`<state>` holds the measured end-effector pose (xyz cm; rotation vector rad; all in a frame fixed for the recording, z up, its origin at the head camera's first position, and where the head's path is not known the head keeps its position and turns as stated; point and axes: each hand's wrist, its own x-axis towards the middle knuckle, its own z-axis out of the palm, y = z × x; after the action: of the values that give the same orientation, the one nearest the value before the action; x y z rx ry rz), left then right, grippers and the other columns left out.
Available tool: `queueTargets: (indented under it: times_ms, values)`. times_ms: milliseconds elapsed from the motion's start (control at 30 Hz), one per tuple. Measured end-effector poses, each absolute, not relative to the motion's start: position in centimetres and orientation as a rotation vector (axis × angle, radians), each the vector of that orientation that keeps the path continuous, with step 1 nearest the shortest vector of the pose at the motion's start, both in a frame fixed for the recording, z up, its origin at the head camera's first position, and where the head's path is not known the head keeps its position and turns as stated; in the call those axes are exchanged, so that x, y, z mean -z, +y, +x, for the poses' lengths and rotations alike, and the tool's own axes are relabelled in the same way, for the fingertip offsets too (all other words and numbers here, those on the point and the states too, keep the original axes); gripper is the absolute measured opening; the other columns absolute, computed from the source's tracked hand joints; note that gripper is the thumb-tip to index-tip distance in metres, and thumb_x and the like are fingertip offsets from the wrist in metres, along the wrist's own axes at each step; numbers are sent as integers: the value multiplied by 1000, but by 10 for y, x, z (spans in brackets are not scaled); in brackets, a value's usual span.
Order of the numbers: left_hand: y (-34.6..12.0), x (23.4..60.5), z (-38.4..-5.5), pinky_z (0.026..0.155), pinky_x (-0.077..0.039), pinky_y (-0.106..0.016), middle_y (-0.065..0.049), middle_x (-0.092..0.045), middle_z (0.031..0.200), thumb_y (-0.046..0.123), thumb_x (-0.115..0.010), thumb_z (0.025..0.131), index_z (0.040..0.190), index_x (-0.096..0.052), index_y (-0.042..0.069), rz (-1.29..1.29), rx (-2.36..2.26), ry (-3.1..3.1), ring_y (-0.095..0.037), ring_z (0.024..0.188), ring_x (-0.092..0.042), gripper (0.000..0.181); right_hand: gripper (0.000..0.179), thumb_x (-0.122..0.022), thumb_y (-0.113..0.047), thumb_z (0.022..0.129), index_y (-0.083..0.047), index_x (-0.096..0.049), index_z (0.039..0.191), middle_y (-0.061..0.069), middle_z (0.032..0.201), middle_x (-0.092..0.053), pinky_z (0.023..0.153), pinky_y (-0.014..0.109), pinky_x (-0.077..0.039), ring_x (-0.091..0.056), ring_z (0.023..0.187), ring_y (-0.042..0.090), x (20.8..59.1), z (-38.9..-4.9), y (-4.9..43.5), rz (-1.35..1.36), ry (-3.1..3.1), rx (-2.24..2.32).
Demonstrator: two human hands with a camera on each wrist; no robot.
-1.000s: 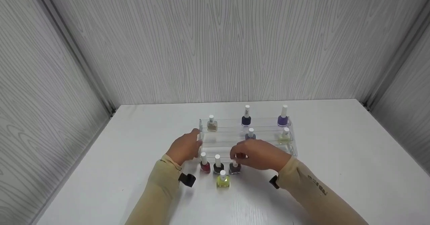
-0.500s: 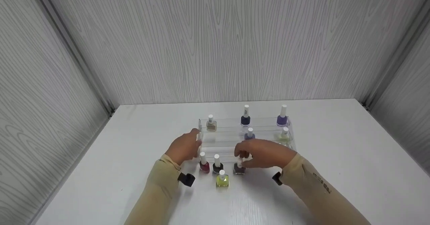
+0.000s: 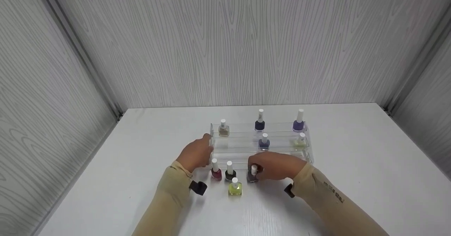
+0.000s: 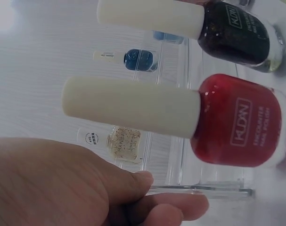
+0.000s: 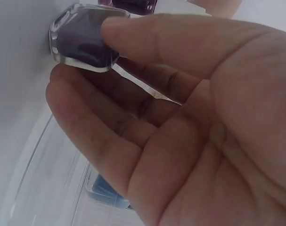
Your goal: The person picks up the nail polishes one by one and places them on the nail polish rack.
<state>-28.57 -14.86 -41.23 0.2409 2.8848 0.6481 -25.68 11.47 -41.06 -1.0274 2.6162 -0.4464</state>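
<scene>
My left hand (image 3: pixel 195 152) pinches the left side panel of a clear tiered rack (image 3: pixel 229 156) between thumb and fingers; the left wrist view shows the panel's edge (image 4: pixel 204 189) there. In front of the rack, my right hand (image 3: pixel 276 165) grips a dark purple nail polish bottle (image 3: pixel 252 178), thumb on one side and fingers on the other. The right wrist view shows that bottle's glass body (image 5: pixel 81 40), with its cap hidden by the hand. A red nail polish bottle (image 3: pixel 216 174) and a black one (image 3: pixel 230 175) stand between my hands, a yellow one (image 3: pixel 235 188) nearer me.
On the rack stand a glittery beige bottle (image 3: pixel 223 131), a dark navy one (image 3: pixel 259 125), a violet one (image 3: pixel 298 125), a blue-grey one (image 3: pixel 264 144) and a pale yellow one (image 3: pixel 300 143). A grey wood-grain wall (image 3: pixel 225 45) rises behind the white table (image 3: pixel 105 193).
My right hand has shifted the dark purple bottle slightly right, and its fingers now sit lower around the bottle. My left hand stays on the rack's side.
</scene>
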Motion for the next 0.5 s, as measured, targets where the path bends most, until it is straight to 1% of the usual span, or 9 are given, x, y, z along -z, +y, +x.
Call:
queueTargets:
  times_ms: [167, 333, 433, 500]
  values:
    - [-149, 413, -286, 59, -50, -33, -18, -72, 104, 15, -56, 107, 149, -39, -4, 281, -586, 2901, -22, 70, -62, 49, 16, -72, -2, 89, -15, -62, 89, -6, 82, -59, 71, 34, -48, -53, 77, 13, 409, -256, 114, -1017, 2634, 431]
    - [-149, 415, -286, 60, -51, -33, -20, -71, 113, 14, -58, 106, 150, -38, -3, 270, -566, 2905, -22, 73, -62, 52, 17, -71, -1, 89, -16, -62, 89, -6, 84, -60, 73, 34, -47, -53, 78, 12, 411, -258, 116, -994, 2616, 469]
    - [-148, 414, -286, 61, -52, -33, -20, -70, 115, 15, -58, 106, 150, -39, -3, 273, -557, 2914, -22, 74, -62, 51, 17, -70, -2, 89, -17, -63, 89, -5, 85, -60, 73, 34, -47, -53, 78, 13, 411, -258, 116, -977, 2610, 481]
    - [-147, 414, -285, 60, -51, -34, -20, -71, 112, 14, -59, 106, 149, -39, -4, 290, -543, 2924, -22, 74, -62, 51, 16, -69, -2, 89, -17, -63, 90, -5, 85, -60, 73, 35, -47, -53, 78, 13, 411, -259, 117, -960, 2610, 480]
